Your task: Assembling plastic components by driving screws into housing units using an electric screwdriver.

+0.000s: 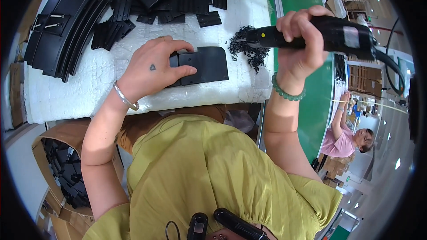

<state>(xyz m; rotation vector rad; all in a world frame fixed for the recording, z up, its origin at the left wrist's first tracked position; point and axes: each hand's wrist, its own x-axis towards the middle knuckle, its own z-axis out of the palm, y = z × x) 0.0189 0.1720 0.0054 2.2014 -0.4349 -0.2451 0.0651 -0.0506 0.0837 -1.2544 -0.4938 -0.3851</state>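
My left hand (153,67) grips the left end of a flat black plastic part (207,66) that lies on the white work surface, thumb and fingers pressed along its edges. In my right hand (303,35) is a black corded electric screwdriver (331,36), held sideways with its bit pointing left. The bit's tip is over a heap of small black screws (253,49), to the right of the part. Whether a screw sits on the tip is too small to tell.
Stacked long black panels (66,26) lie at the left, with loose black brackets (178,4) along the back. A green conveyor belt (307,115) runs at the right. Below left stands a cardboard box (44,151) of black parts. A person in pink (340,140) is farther right.
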